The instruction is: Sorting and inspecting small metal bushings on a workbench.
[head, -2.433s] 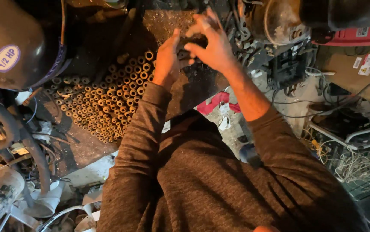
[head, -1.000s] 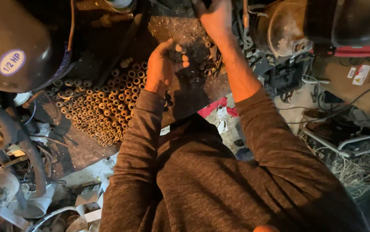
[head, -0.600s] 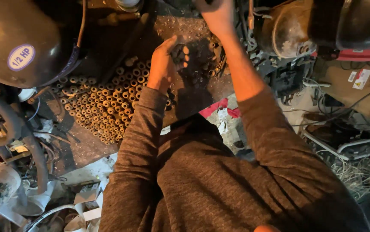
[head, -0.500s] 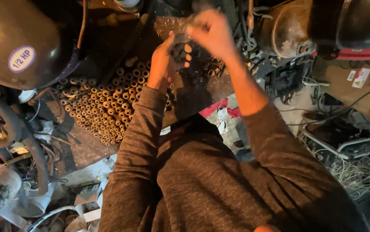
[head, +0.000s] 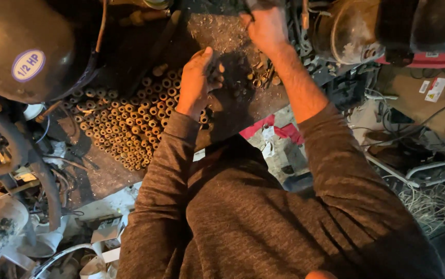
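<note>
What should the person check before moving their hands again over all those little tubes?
1. Left hand cupped and steady over the bench: ok.
2. Small pieces sitting in the left palm: ok, a few show, the count cannot be told.
3. Right hand grip at the far edge: cannot tell, what it holds is cut off.
4. Stack of short brass tubes beside the left wrist, in tidy rows: ok.
5. Loose pieces scattered by the right forearm: not ok, easy to knock.

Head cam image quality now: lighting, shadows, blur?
Head view: dim, warm light; person's shadow darkens the bench below the left hand; right hand cropped at top edge, slightly soft; brass tube stack sharp; corners nearly black.
</note>
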